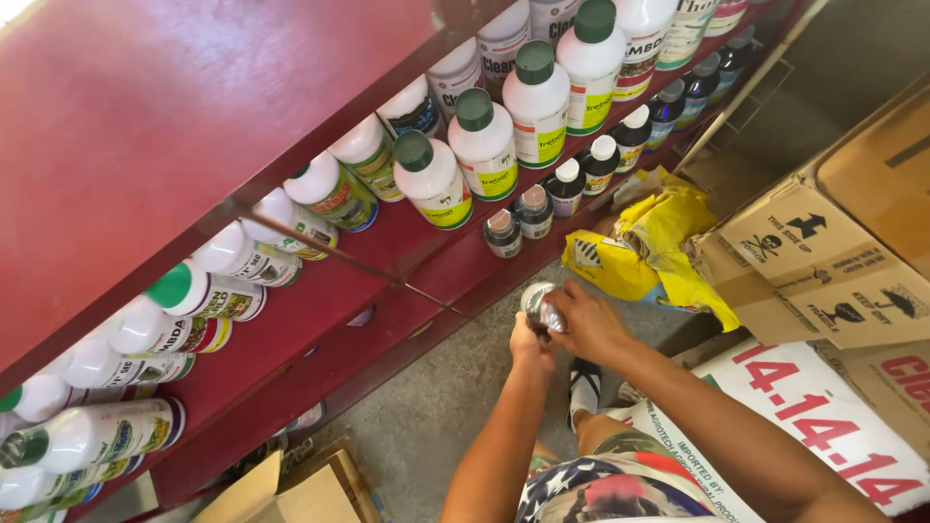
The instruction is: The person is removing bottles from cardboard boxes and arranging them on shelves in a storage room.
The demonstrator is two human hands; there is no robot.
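Down near the floor, both hands meet on a small dark bottle (539,302) with a silvery top. The left hand (528,344) is wrapped around it from below, fingers clenched on its body, while the right hand (584,323) grasps it from the side, fingers curled over the upper part. The bottle sits between the two palms, mostly covered, so only its shiny top and a bit of shoulder show. Its long axis looks roughly upright, the top tipped toward the camera; the exact tilt is hard to tell.

Just beyond the hands runs a dark red shelf unit (320,320). On its lower board stands a row of small dark bottles (567,184), and behind them larger white bottles with green caps (484,145); more white bottles lie on their sides to the left. A crumpled yellow bag (659,247) lies on the grey concrete floor (426,407), beside printed cardboard boxes (823,261) and a white sack (814,407) with red print.
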